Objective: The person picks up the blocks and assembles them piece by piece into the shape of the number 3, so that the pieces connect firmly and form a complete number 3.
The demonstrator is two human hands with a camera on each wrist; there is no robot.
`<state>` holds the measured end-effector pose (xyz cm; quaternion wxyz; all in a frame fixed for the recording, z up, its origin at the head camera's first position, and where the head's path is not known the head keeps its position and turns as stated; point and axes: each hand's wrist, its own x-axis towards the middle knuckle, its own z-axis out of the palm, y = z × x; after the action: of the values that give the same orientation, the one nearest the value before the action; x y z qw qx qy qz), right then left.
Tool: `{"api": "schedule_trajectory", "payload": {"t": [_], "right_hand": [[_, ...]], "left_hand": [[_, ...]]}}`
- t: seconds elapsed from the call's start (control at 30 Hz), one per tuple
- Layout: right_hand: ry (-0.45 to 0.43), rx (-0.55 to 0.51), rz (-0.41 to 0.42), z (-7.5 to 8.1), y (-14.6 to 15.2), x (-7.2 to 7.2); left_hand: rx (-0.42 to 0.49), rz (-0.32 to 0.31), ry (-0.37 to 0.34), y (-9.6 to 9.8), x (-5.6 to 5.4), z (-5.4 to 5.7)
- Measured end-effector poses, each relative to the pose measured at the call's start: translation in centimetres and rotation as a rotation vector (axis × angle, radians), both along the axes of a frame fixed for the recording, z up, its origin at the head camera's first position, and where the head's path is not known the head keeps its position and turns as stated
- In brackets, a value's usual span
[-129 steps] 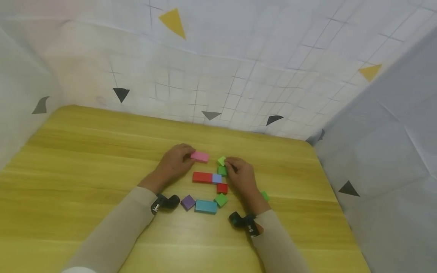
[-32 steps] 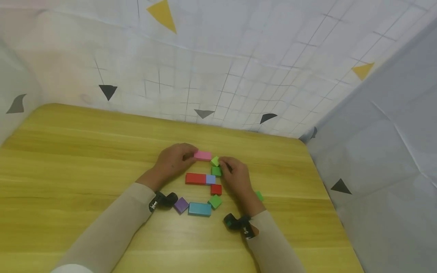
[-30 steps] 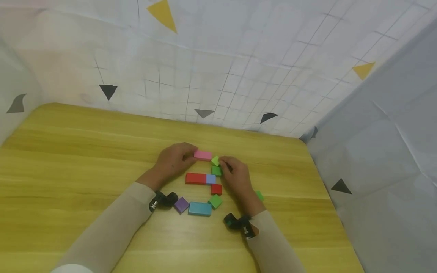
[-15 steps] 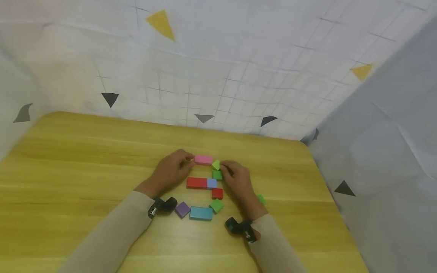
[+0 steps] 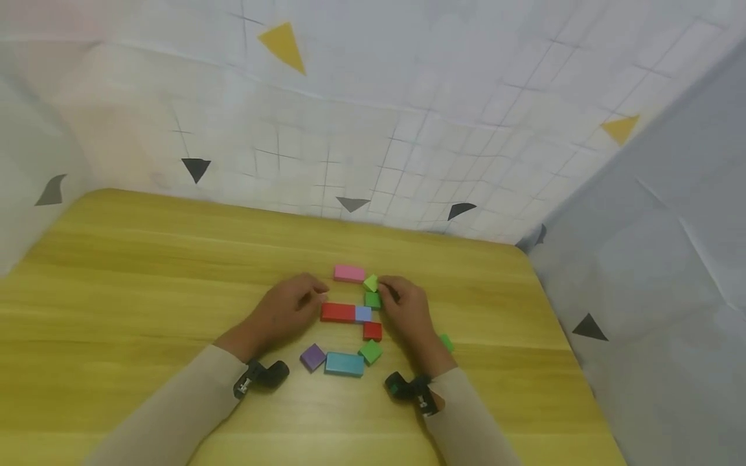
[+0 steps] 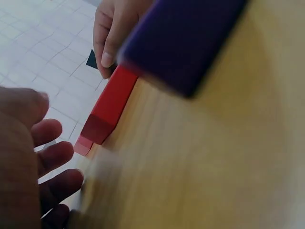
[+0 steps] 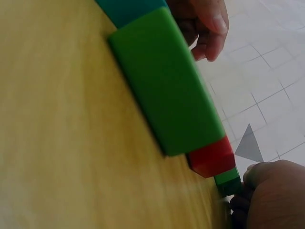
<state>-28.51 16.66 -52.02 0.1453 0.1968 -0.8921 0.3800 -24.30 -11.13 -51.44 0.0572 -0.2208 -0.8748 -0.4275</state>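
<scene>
My left hand (image 5: 288, 307) lies off the blocks, left of the long red block (image 5: 338, 312), its fingers loosely bent and holding nothing. The left wrist view shows these fingers (image 6: 59, 157) apart from the red block (image 6: 107, 109). Beyond them, the pink block (image 5: 349, 273) lies with its right end against a turned lime green block (image 5: 370, 283). My right hand (image 5: 408, 307) pinches the right corner of the lime block with thumb and forefinger; that contact is hidden in the right wrist view. Directly below it sits a green block (image 5: 372, 299).
A small blue block (image 5: 363, 314) adjoins the long red one, with a small red block (image 5: 372, 331) below. Lower down are a turned green block (image 5: 370, 352), a teal block (image 5: 344, 364) and a purple block (image 5: 313, 357). Another green block (image 5: 446, 342) lies beside my right forearm.
The pink block moved right, up against the lime block, with my left hand on it. My left hand has since let go and drawn back toward me. The right hand stays at the lime block.
</scene>
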Motion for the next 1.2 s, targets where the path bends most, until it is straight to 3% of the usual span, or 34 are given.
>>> {"api": "schedule_trajectory", "payload": {"t": [0.3,0.53,0.73,0.93,1.2], "right_hand": [[-0.019,0.009,-0.021,-0.1,0.2,0.2],[0.017,0.010,-0.016,-0.2,0.3,-0.1],[0.013,-0.005,-0.004,-0.2,0.1,0.0],[-0.005,0.012,-0.016,-0.1,0.1,0.0],[0.042,0.000,-0.026,0.0,0.0,0.3]], "left_hand": [[-0.048,-0.056,0.044,-0.1,1.2,0.0],[-0.118,-0.060,0.043,-0.3,1.3,0.1],[-0.123,-0.050,0.041,-0.3,1.8,0.2],[-0.148,-0.040,0.051,-0.3,1.6,0.0],[-0.208,-0.040,0.064,-0.1,1.2,-0.1]]}}
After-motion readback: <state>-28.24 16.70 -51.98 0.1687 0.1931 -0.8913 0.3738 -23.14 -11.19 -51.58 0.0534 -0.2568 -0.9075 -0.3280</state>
